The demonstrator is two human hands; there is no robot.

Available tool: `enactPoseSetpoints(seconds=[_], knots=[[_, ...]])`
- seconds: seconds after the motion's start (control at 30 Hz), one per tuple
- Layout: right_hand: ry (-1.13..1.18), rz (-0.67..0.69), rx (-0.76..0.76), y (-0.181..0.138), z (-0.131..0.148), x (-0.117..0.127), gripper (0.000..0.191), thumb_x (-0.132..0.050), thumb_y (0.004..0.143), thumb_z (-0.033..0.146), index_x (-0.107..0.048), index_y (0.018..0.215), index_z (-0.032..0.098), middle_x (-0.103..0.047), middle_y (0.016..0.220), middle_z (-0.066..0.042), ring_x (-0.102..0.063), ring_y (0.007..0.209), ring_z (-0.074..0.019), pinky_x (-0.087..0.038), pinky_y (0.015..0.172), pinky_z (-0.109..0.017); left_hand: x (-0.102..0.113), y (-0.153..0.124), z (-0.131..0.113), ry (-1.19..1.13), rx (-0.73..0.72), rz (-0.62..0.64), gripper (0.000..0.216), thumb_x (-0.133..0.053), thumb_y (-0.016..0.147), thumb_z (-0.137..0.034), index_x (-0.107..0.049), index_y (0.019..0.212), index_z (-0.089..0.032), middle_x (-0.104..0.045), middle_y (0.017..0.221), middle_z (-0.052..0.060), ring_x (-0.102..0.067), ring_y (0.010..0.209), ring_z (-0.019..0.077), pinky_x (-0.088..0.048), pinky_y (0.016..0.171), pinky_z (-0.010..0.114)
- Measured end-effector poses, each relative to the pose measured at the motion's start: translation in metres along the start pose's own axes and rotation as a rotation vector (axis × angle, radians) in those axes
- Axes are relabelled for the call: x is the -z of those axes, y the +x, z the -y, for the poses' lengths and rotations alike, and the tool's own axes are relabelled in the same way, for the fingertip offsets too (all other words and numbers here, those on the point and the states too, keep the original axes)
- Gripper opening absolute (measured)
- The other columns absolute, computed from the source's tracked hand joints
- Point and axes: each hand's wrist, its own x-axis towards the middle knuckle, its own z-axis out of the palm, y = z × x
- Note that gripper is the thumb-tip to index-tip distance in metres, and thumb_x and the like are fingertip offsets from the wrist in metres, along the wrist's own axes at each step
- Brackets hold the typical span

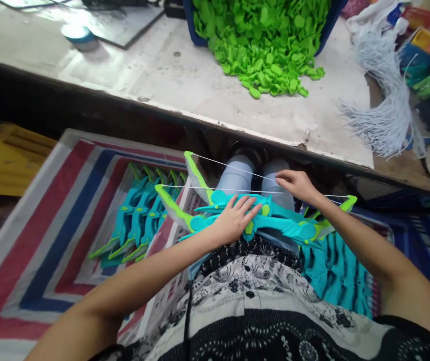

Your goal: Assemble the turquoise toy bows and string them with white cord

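Note:
Two toy bows with turquoise grips and lime-green limb tips lie side by side across my lap: a near bow [290, 225] and a far bow [200, 176]. My left hand [235, 218] rests flat over their middles, fingers spread. Above the far bow, my right hand [293, 184] is closed in a pinch at its white bowstring [233, 167]. The near bow's string [218, 189] runs straight between its two tips. My right forearm hides part of the right-hand limbs.
A striped, sheet-lined bin [45, 220] on the left holds several bows [139, 210]. Turquoise bow bodies [342, 271] lie at my right. On the worktable [154, 80], green parts [271, 55] spill from a blue bin [191, 25] near a bundle of white strings [382, 100].

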Motion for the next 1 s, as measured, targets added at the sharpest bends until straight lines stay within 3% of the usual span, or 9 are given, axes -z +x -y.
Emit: enactPoseSetpoints(seconds=[0.13,0.23,0.3,0.4,0.57,0.7,0.8,0.9,1.0], knots=[[-0.089,-0.13,0.083,-0.047,-0.004,-0.004,0.027,-0.05,0.091,0.034,-0.071,0.093,0.017,-0.073,0.092,-0.008,-0.067,0.085,-0.0214,-0.051,0.078,-0.033,-0.01,-0.011,0.008,0.019,0.083,-0.03,0.076,-0.053,0.073,-0.014,-0.035,0.146,-0.003,-0.032,0.154,0.024,-0.029,0.142,0.0379,-0.024,0.114,0.056],[-0.255,-0.217,0.209,-0.08,0.005,-0.016,0.031,-0.05,0.094,0.04,-0.07,0.094,0.017,-0.071,0.094,-0.011,-0.063,0.091,-0.0246,-0.048,0.082,-0.039,-0.022,-0.018,0.009,0.062,0.206,-0.066,0.061,-0.053,0.074,-0.013,-0.05,0.135,-0.005,-0.042,0.148,0.024,-0.039,0.137,0.0382,-0.028,0.112,0.056],[-0.358,-0.18,0.282,-0.098,0.014,-0.025,0.037,-0.053,0.092,0.05,-0.07,0.1,0.017,-0.07,0.099,-0.013,-0.061,0.094,-0.0267,-0.047,0.081,-0.042,-0.023,-0.018,0.006,0.067,0.243,-0.096,0.05,-0.053,0.075,-0.011,-0.058,0.125,-0.009,-0.05,0.142,0.022,-0.044,0.132,0.0377,-0.03,0.11,0.057],[-0.413,-0.145,0.339,-0.115,0.023,-0.028,0.049,-0.055,0.088,0.059,-0.067,0.11,0.017,-0.068,0.108,-0.014,-0.06,0.097,-0.0285,-0.046,0.084,-0.044,-0.004,-0.008,0.002,0.043,0.22,-0.112,0.043,-0.052,0.076,-0.01,-0.06,0.119,-0.012,-0.06,0.131,0.019,-0.054,0.12,0.0337,-0.04,0.103,0.052],[-0.373,-0.269,0.293,-0.122,0.02,-0.002,0.036,-0.055,0.091,0.048,-0.064,0.114,0.022,-0.068,0.11,-0.012,-0.062,0.102,-0.0278,-0.047,0.089,-0.044,0.04,0.035,0.013,-0.015,0.161,0.054,0.037,-0.052,0.081,-0.013,-0.058,0.118,-0.013,-0.063,0.119,0.016,-0.06,0.109,0.029,-0.049,0.089,0.041],[-0.405,-0.383,0.361,-0.121,0.01,0.013,0.031,-0.057,0.092,0.04,-0.062,0.114,0.02,-0.069,0.105,-0.01,-0.065,0.095,-0.0265,-0.049,0.084,-0.041,0.038,0.08,0.022,-0.133,0.133,0.422,0.051,-0.065,0.078,-0.019,-0.053,0.128,-0.014,-0.068,0.113,0.015,-0.066,0.099,0.0291,-0.052,0.076,0.036],[-0.429,-0.428,0.395,-0.113,0.006,0.018,0.029,-0.057,0.092,0.039,-0.064,0.111,0.017,-0.069,0.101,-0.011,-0.066,0.09,-0.0261,-0.05,0.081,-0.039,0.034,0.1,0.025,-0.124,0.192,0.511,0.051,-0.075,0.072,-0.021,-0.06,0.12,-0.013,-0.071,0.105,0.017,-0.068,0.092,0.0296,-0.051,0.072,0.035],[-0.461,-0.47,0.437,-0.103,0.01,0.027,0.029,-0.059,0.091,0.036,-0.064,0.114,0.019,-0.07,0.099,-0.009,-0.068,0.086,-0.0252,-0.052,0.078,-0.037,0.041,0.092,0.025,-0.141,0.213,0.458,0.04,-0.073,0.072,-0.015,-0.067,0.112,-0.014,-0.072,0.099,0.016,-0.068,0.092,0.0278,-0.05,0.073,0.034],[-0.506,-0.525,0.463,-0.09,0.02,0.042,0.033,-0.065,0.087,0.034,-0.064,0.118,0.024,-0.072,0.098,-0.007,-0.071,0.084,-0.0253,-0.055,0.077,-0.036,0.049,0.044,0.033,-0.154,0.267,0.381,0.044,-0.064,0.078,-0.012,-0.062,0.121,-0.015,-0.073,0.095,0.017,-0.069,0.088,0.0289,-0.05,0.069,0.036]])
